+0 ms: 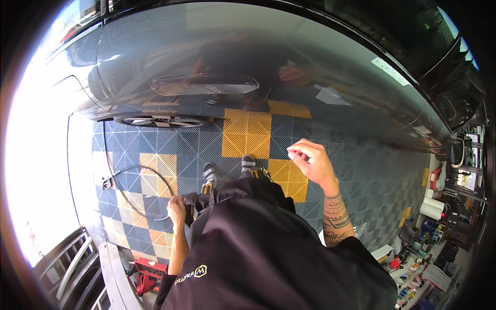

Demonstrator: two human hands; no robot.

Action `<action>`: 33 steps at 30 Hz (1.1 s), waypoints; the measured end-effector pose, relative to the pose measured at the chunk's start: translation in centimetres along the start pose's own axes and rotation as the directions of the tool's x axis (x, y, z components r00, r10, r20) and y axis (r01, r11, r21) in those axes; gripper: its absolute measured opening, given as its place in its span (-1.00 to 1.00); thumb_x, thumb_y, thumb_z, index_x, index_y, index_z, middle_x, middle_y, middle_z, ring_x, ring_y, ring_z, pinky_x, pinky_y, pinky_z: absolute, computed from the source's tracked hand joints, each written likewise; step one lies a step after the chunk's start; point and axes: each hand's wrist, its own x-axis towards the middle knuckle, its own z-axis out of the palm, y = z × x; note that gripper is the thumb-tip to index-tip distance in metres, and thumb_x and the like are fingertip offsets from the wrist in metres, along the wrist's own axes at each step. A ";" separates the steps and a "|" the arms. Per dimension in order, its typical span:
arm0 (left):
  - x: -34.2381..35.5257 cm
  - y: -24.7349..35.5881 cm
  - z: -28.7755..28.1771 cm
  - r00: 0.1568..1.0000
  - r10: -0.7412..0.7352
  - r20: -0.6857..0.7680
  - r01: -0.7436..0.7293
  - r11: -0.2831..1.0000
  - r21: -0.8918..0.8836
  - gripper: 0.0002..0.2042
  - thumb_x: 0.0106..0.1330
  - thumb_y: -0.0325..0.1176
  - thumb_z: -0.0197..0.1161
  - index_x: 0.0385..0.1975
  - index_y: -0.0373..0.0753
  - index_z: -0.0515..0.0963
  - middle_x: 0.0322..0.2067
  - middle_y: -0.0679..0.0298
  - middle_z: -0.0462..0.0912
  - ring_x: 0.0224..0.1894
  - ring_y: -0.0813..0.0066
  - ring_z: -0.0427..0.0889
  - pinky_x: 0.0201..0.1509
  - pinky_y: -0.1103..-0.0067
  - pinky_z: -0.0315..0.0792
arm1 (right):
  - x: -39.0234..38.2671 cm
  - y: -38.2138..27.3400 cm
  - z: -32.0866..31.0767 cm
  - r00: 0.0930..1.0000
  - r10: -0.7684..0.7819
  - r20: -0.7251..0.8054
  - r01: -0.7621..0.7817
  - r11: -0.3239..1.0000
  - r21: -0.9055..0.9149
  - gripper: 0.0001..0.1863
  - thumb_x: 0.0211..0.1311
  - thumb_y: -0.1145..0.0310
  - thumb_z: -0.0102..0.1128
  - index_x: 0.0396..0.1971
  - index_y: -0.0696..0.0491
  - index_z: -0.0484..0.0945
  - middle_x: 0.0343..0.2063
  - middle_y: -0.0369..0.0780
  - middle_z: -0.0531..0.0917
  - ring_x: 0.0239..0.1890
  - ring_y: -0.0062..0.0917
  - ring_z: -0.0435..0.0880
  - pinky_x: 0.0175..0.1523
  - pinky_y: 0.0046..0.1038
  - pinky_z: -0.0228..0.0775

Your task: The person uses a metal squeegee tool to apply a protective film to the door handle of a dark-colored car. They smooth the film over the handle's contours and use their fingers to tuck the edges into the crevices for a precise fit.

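My right hand is raised in front of the dark glossy car body, apart from it. Its fingers are curled toward the thumb, and whatever they pinch, if anything, is too small to make out. Low at my left side, my left hand is closed, its fingers mostly hidden. A thin black hose loops over the floor beside that hand; I cannot tell whether the two touch. A long oval recess lies in the car panel ahead, which mirrors the surroundings.
Below the panel shows a wheel. Blue-grey and yellow tiles cover the floor around my shoes. At lower left stand a metal frame and a red object. Cluttered supplies and a white roll lie to the right.
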 end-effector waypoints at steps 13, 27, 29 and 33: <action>-1.4 6.8 -0.9 0.992 0.120 0.043 -0.128 0.957 0.260 -0.88 0.17 -0.45 0.10 -0.39 -0.31 0.56 -0.45 0.05 0.63 -0.37 0.06 0.62 -0.23 0.24 0.44 | -2.0 5.5 -1.7 0.999 -0.042 0.034 0.041 0.998 0.038 -0.85 0.16 0.49 0.18 -0.32 0.25 0.60 -0.46 -0.20 0.62 -0.54 -0.55 0.60 -0.45 -0.57 0.44; 2.6 31.2 -12.1 0.663 0.742 -0.101 -0.721 0.597 -0.353 -0.84 0.13 -0.64 0.18 -0.29 -0.33 0.51 -0.38 0.13 0.50 -0.35 0.19 0.54 -0.32 0.46 0.45 | 4.9 -4.2 9.8 0.899 -0.328 0.291 0.172 0.875 0.453 -0.77 0.15 0.47 0.23 -0.17 0.16 0.58 -0.47 -0.27 0.48 -0.52 -0.64 0.52 -0.40 -0.59 0.39; 4.4 31.0 -12.9 0.633 0.769 -0.088 -0.739 0.568 -0.362 -0.83 0.11 -0.62 0.20 -0.28 -0.31 0.52 -0.37 0.14 0.49 -0.35 0.22 0.54 -0.33 0.47 0.45 | 6.1 -3.8 11.3 0.906 -0.337 0.257 0.168 0.842 0.513 -0.82 0.17 0.52 0.20 -0.21 0.18 0.58 -0.46 -0.26 0.48 -0.51 -0.64 0.53 -0.39 -0.60 0.41; 8.6 27.8 -14.1 0.651 0.742 -0.159 -0.727 0.549 -0.413 -0.76 0.10 -0.58 0.29 -0.21 -0.33 0.52 -0.34 0.15 0.51 -0.39 0.32 0.56 -0.37 0.53 0.46 | 8.4 -6.9 13.4 0.955 -0.163 0.246 0.021 0.869 0.494 -0.88 0.19 0.65 0.09 -0.28 0.26 0.56 -0.40 -0.24 0.54 -0.45 -0.62 0.59 -0.35 -0.61 0.47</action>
